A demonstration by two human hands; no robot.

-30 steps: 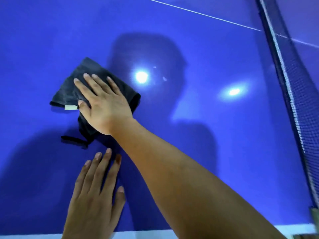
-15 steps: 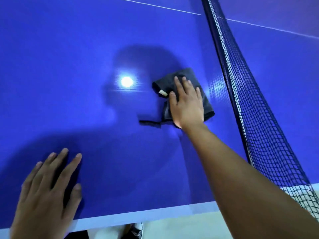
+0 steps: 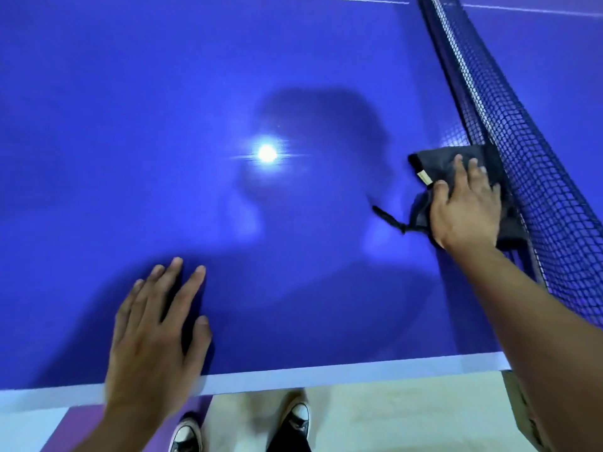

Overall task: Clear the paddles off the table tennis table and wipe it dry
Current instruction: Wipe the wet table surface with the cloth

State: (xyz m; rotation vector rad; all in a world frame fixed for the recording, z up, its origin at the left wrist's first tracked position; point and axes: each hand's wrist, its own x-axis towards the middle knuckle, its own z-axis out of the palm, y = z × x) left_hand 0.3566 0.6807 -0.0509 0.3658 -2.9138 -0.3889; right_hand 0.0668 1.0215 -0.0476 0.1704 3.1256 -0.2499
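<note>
Table tennis table (image 3: 163,93): dark cloth (image 3: 456,161) touched net (image 3: 538,190), pressed under flat, spread right hand (image 3: 466,210); left hand (image 3: 153,334) lay flat, empty, away from net. Even pressure, overlapping strokes judged best.

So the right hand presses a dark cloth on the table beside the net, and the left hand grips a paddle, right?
Not quite. The head view shows the left hand gripping nothing; it lies flat on the blue table. The right hand does press the dark cloth beside the net.
</note>
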